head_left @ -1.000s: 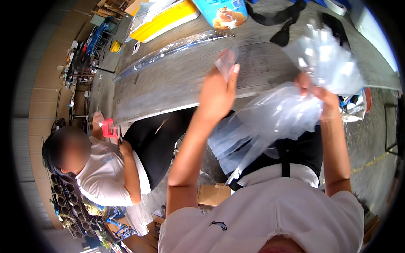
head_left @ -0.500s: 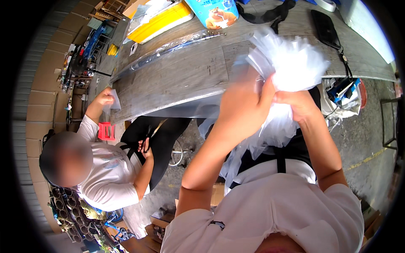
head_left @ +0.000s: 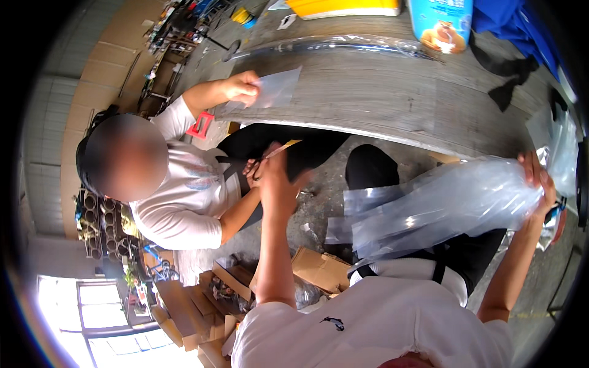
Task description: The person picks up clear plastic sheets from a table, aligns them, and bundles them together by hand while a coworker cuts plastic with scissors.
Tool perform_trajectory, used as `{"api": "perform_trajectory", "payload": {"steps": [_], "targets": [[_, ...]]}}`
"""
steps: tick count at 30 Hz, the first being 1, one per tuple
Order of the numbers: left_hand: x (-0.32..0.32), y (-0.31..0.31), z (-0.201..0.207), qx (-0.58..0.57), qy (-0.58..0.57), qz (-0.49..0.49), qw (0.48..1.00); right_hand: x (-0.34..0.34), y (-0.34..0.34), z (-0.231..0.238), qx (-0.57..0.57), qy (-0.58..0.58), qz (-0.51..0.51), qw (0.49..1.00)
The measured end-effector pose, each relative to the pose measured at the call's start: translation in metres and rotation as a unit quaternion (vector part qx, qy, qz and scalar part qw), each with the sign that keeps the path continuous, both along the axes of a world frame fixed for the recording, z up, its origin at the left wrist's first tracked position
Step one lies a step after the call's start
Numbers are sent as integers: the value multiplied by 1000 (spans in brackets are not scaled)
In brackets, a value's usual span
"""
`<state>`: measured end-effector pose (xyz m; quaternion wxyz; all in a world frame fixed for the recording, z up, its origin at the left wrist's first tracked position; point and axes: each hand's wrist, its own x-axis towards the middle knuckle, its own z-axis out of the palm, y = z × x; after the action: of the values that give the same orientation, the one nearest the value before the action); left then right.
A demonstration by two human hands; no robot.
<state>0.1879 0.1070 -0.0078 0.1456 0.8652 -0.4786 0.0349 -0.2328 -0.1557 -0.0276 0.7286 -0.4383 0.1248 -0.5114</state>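
My right hand (head_left: 537, 187) is closed around one end of a bundle of clear plastic sleeves (head_left: 429, 205), whose loose ends spread leftward over my lap. My left hand (head_left: 280, 187), slightly blurred, reaches out to the left with its thumb apart from the fingers. It overlaps the lower hand (head_left: 250, 172) of a person seated there. Dark-handled scissors (head_left: 256, 170) show at that hand, partly hidden behind mine; whether I touch them is unclear. The person's other hand (head_left: 244, 89) pinches a flat clear plastic sheet (head_left: 279, 88) at the table edge.
On the grey wood-patterned table (head_left: 362, 92) lie a long plastic-wrapped bundle (head_left: 331, 48), a yellow box (head_left: 343, 7), a blue printed container (head_left: 440, 24) and a black strap (head_left: 509, 70). Cardboard boxes (head_left: 319, 268) sit on the floor, and a red stool (head_left: 200, 126) stands beyond the person.
My left hand has let go of the plastic bundle and moved left to the seated person's hand. My right hand has carried the bundle right and lower. The person's sheet is raised over the table.
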Motion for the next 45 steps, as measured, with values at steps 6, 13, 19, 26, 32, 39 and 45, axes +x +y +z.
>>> {"api": "perform_trajectory", "payload": {"steps": [6,13,19,26,32,39,45], "targets": [[60,-92,66,-172,-261,-77,947,5,2,1,40,-25,-15,999],[65,-161,35,-121,-226,-236,937,5,4,3,13,-20,-27,999],[-12,-189,30,-158,-192,-284,926,-3,5,-4,74,-6,-72,995],[-50,-208,5,-104,-168,-372,907,-8,3,-8,73,9,-68,995],[-60,-215,4,-64,-207,-388,896,-6,6,-4,74,16,-73,994],[-61,-215,5,-50,-232,-390,890,-3,7,-1,44,37,-87,995],[-57,-212,4,-45,-221,-395,891,-4,2,-1,-23,102,-68,992]]}}
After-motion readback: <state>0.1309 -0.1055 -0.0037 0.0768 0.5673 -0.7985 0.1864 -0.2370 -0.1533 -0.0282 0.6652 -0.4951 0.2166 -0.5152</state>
